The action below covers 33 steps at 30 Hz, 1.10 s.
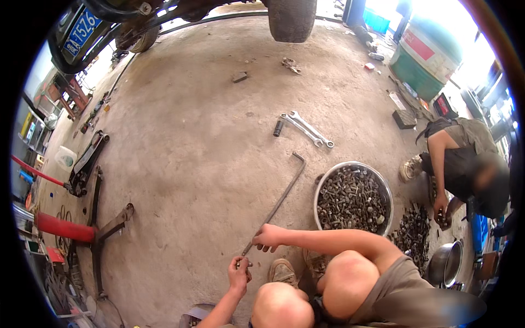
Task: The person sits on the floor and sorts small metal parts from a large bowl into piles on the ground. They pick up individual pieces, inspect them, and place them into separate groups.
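Note:
A long metal bar with a bent far end (285, 191) slants across the concrete floor toward me. My right hand (268, 238) is closed on it near its lower part. Below that, my left hand (239, 275) is closed around the bar's near end, where a small metal piece pokes out beside the fingers; its kind is too small to tell. To the right of the bar stands a round steel basin (391, 203) heaped with bolts and nuts (350, 198). Beyond the bar lie two combination wrenches (309, 130) and a black socket (278, 128).
At right a co-worker (465, 158) crouches by a pile of bolts (411, 232) and a smaller steel bowl (445, 264). On the left sit a floor jack (87, 161) and a red-tubed metal stand (65, 227). A vehicle tyre (292, 21) and a large drum (424, 57) are farther off.

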Each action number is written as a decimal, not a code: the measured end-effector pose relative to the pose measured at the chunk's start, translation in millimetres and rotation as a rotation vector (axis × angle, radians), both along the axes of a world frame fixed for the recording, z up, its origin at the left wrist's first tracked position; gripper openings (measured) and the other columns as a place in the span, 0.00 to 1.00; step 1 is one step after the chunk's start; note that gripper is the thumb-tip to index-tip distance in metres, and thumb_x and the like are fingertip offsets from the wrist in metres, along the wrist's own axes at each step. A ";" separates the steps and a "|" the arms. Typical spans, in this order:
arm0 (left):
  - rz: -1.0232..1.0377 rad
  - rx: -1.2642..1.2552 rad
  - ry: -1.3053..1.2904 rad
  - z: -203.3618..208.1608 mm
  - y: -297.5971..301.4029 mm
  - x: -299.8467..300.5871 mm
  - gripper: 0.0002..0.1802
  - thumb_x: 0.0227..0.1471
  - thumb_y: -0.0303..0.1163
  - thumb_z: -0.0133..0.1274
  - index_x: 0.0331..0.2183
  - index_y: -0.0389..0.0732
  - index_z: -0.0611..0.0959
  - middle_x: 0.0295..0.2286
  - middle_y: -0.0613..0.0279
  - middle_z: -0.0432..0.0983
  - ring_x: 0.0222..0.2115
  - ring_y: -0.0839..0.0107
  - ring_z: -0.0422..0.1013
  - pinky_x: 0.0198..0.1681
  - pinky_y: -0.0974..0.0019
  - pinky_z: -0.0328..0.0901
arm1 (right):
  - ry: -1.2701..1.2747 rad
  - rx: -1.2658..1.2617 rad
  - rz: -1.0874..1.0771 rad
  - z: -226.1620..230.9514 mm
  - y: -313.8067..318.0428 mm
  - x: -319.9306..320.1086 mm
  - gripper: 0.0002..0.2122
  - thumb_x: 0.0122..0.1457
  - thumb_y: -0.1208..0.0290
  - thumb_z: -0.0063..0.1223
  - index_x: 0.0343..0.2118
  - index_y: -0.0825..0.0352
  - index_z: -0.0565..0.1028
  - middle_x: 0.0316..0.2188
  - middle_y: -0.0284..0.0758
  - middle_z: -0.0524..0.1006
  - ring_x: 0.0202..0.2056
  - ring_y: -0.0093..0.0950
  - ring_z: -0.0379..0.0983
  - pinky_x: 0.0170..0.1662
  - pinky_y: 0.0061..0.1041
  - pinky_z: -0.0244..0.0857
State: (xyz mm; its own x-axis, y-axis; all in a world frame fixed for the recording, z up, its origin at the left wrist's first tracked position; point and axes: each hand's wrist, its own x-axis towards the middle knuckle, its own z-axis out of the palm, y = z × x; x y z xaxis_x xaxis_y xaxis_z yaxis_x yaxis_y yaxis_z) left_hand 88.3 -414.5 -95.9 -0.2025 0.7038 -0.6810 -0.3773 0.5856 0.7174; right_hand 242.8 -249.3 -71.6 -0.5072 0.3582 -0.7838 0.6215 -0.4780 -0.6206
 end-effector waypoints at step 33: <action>0.465 0.625 0.312 392.1 254.6 -82.6 0.11 0.60 0.44 0.49 0.34 0.48 0.72 0.24 0.66 0.72 0.12 0.77 0.61 0.13 0.71 0.53 | 0.571 -0.676 -0.978 126.2 218.5 -34.4 0.11 0.63 0.65 0.38 0.31 0.67 0.70 0.29 0.39 0.77 0.31 0.33 0.75 0.38 0.37 0.71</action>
State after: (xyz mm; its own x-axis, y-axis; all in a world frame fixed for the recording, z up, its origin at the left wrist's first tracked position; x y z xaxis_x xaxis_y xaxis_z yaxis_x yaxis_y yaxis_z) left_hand 5.7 -159.9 296.1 -0.6799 0.7311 -0.0576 -0.2123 -0.1210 0.9697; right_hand 208.4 -30.7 54.6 -0.5811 0.3884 -0.7152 -0.4238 -0.8946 -0.1415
